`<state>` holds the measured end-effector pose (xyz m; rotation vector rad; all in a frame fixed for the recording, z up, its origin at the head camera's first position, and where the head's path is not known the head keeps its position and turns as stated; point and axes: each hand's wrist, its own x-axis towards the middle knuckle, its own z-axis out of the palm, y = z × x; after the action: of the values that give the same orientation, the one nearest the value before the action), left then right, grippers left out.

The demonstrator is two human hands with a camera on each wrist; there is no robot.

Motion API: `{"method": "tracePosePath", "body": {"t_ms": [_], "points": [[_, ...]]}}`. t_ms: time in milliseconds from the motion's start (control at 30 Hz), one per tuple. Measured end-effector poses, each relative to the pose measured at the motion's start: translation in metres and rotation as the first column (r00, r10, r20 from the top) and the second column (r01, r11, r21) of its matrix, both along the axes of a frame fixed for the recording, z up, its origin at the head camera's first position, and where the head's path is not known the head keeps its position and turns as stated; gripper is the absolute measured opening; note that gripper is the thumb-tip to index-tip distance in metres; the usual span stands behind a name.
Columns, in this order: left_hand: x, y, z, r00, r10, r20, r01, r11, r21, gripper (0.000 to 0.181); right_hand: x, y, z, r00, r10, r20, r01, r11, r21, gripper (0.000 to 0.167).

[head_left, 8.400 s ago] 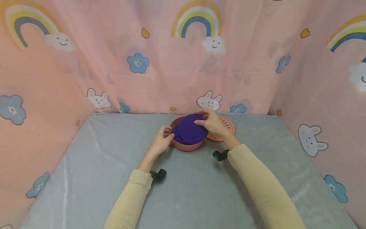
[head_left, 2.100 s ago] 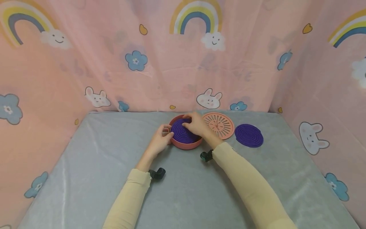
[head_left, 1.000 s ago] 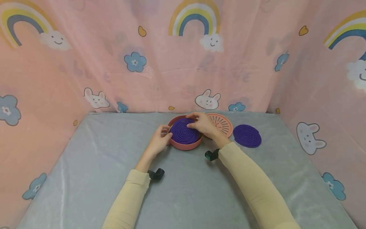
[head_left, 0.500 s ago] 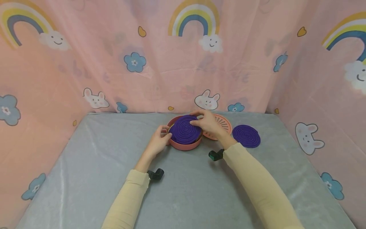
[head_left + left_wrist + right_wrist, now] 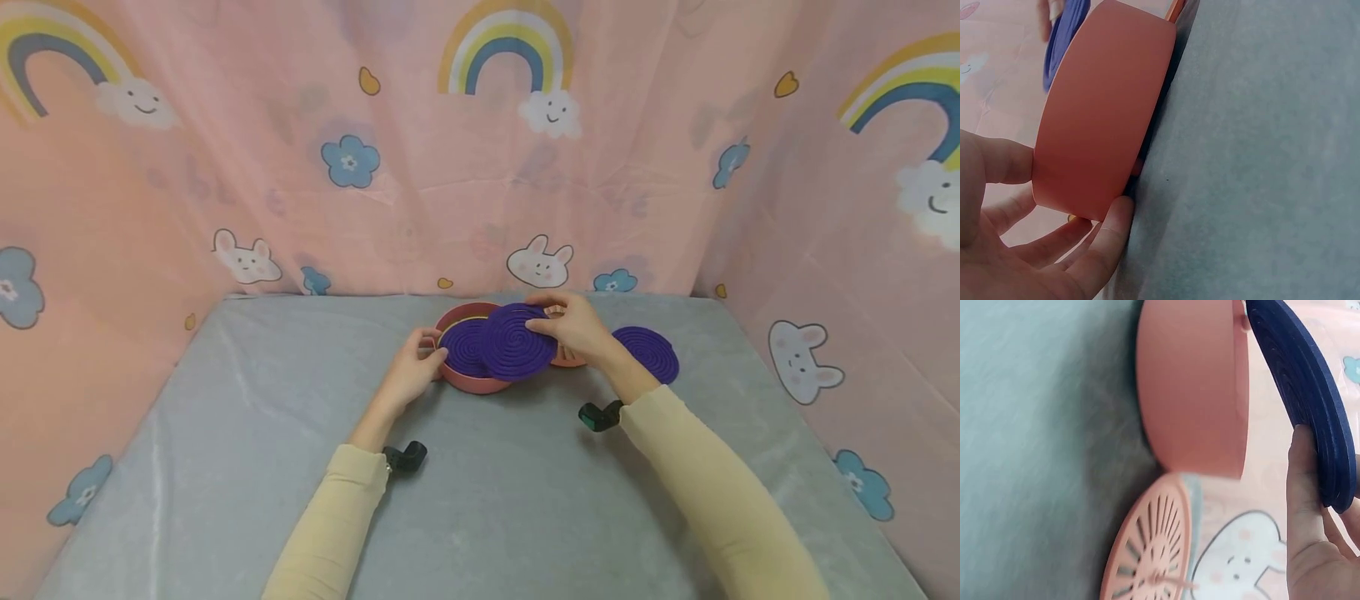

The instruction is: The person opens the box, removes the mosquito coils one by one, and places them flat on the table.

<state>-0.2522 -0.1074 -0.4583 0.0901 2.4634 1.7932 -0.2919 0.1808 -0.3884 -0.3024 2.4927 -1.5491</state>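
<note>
We see the right hand [image 5: 573, 327] pinching a purple spiral disc [image 5: 517, 340] between thumb and fingers, raised and tilted above the right side of a round pink dish [image 5: 474, 385]. The dish stands near the middle of the tabletop's [image 5: 480, 500] far edge, with a second purple disc [image 5: 459, 346] inside. We see the left hand [image 5: 408, 367] gripping the dish's left side, thumb at the rim, fingers lower down. Just right of the dish lies a slotted lid [image 5: 1147, 569]; a third purple disc [image 5: 651, 350] lies toward the far right corner.
</note>
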Motion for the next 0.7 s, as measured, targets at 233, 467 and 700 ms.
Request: {"method": "tracePosePath", "body": {"t_ms": [233, 467, 700], "points": [[-0.001, 0.001, 0.001, 1.000, -0.011, 0.007, 0.011, 1.000, -0.003, 0.038, 0.008, 0.033, -0.001, 0.999, -0.051, 0.001, 0.051, 0.999, -0.005, 0.046], [0.000, 0.000, 0.003, 1.000, -0.007, 0.014, 0.007, 1.000, -0.005, 0.038, 0.016, 0.068, -0.005, 0.993, -0.120, -0.024, 0.121, 0.992, 0.044, 0.049], [0.000, 0.000, 0.004, 1.000, -0.008, 0.021, 0.008, 1.000, 0.003, 0.037, 0.023, 0.107, -0.018, 0.984, -0.176, -0.035, 0.177, 0.983, 0.038, 0.052]]}}
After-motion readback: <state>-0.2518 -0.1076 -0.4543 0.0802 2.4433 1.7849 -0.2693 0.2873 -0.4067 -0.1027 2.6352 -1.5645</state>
